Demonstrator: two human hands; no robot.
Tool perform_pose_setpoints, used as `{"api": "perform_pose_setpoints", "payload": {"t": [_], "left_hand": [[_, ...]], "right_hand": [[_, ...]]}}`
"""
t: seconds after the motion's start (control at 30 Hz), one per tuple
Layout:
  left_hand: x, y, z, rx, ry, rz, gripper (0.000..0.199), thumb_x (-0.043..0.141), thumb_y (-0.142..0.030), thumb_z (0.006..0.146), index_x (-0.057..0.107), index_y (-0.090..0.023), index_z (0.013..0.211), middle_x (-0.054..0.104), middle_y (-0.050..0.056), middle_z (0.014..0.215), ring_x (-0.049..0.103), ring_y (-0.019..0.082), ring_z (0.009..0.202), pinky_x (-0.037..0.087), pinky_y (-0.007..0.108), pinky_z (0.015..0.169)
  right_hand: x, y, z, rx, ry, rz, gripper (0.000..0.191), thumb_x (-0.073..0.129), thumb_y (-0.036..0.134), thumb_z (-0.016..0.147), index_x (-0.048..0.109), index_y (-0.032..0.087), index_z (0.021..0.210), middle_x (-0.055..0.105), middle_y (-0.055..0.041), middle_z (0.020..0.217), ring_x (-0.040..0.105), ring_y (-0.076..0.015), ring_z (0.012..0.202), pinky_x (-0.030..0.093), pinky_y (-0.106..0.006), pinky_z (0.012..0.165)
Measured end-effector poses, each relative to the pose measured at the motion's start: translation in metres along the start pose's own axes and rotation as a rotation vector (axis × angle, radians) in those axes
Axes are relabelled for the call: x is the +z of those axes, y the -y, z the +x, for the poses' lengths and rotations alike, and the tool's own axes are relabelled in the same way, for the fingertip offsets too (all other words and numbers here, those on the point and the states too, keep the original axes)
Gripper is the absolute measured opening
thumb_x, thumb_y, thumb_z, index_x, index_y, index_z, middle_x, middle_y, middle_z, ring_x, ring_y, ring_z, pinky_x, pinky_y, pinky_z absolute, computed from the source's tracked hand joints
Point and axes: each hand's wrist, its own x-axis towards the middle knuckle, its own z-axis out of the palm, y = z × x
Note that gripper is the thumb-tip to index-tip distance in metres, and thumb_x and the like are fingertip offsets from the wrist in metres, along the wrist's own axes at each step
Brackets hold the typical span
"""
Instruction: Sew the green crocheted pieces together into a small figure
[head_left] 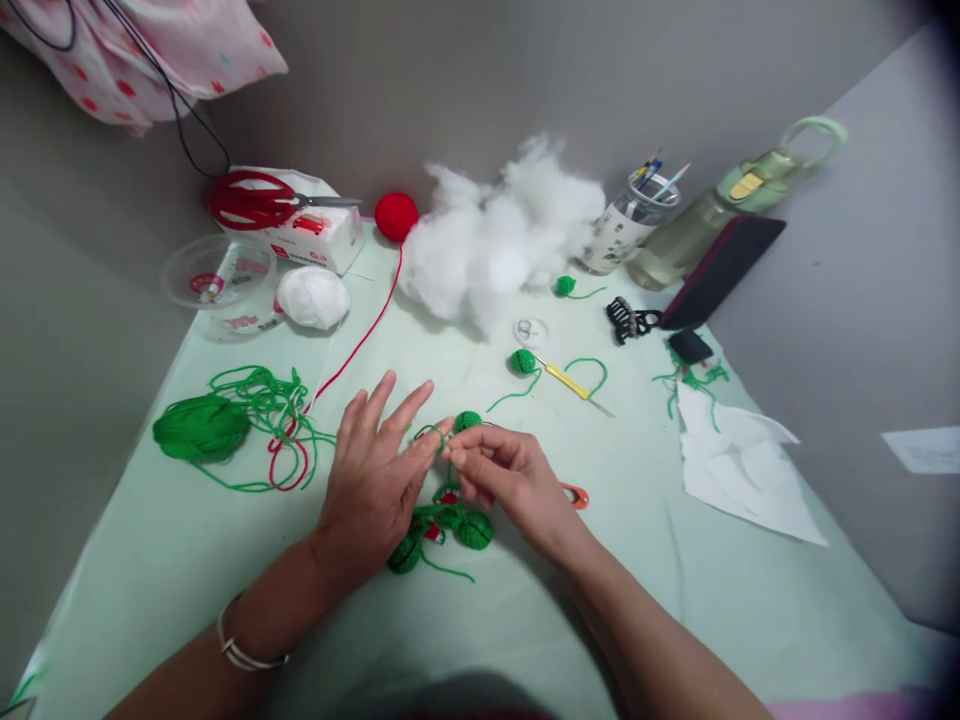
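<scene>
My left hand (375, 475) pinches green yarn between thumb and index finger, its other fingers spread upward. The yarn loops by that index fingertip. Opposite it, my right hand (506, 475) pinches the same green yarn, fingertips close to the left ones. A small green crocheted ball (468, 421) lies just beyond the fingertips. Below the hands sits a crocheted piece (448, 516) with green rounded parts and red-and-white bits, a yarn tail trailing from it. Partly behind my right wrist lies an orange tool (576, 496). What exactly the fingertips grip is partly hidden.
Left are a green yarn skein (201, 428), a white yarn ball (313, 297) and red scissors (255, 200) on a box. White stuffing (502, 240) and a red yarn ball (396, 217) lie behind. Right are a yellow-handled crochet hook (568, 381), paper (739, 470) and a bottle (690, 225).
</scene>
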Motion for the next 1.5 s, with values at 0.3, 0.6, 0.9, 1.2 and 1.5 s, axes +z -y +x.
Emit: {"api": "perform_pose_setpoints", "payload": {"t": [0.3,0.6,0.9,1.2,1.5], "left_hand": [[0.003,0.002,0.000,-0.032,0.060,-0.014,0.033,0.049,-0.012,0.097,0.066,-0.022,0.123,0.047,0.012,0.154,0.019,0.036,0.153,0.025,0.067,0.116],[0.002,0.004,-0.003,-0.047,0.097,-0.358,0.040,0.046,-0.011,0.098,0.058,-0.020,0.136,0.065,0.010,0.137,0.042,0.027,0.144,0.028,0.058,0.120],[-0.006,-0.008,-0.002,-0.490,0.118,-0.841,0.027,0.053,-0.026,0.099,0.076,-0.022,0.112,0.075,0.004,0.121,0.070,0.017,0.110,0.053,0.027,0.101],[-0.010,-0.004,0.004,-0.859,-0.012,-0.968,0.023,0.061,-0.037,0.095,0.076,-0.022,0.088,0.079,0.000,0.094,0.073,0.015,0.093,0.056,0.023,0.088],[-0.005,0.000,-0.001,-0.481,0.026,-0.741,0.020,0.058,-0.022,0.095,0.076,-0.019,0.103,0.080,0.003,0.101,0.075,0.012,0.085,0.058,0.017,0.079]], "right_hand": [[-0.002,-0.003,0.002,-0.023,-0.001,-0.041,0.025,0.070,0.039,0.082,0.071,0.014,0.084,0.050,0.0054,0.051,0.037,-0.0068,0.046,0.026,-0.023,0.047],[0.001,0.000,-0.002,-0.061,0.029,-0.082,0.029,0.068,0.044,0.085,0.068,0.015,0.083,0.047,0.0057,0.053,0.036,-0.0076,0.049,0.025,-0.024,0.049],[0.002,-0.005,-0.004,-0.092,0.060,-0.125,0.024,0.063,0.037,0.090,0.067,0.014,0.085,0.047,0.0054,0.057,0.036,-0.0077,0.052,0.025,-0.024,0.049],[-0.003,0.006,-0.012,-0.116,0.056,-0.241,0.021,0.062,0.034,0.091,0.067,0.016,0.084,0.048,0.0037,0.061,0.038,-0.0085,0.055,0.028,-0.024,0.051],[0.004,0.001,-0.010,-0.153,-0.015,-0.094,0.018,0.064,0.033,0.088,0.065,0.015,0.083,0.045,0.0058,0.055,0.038,-0.0083,0.052,0.030,-0.023,0.050]]}}
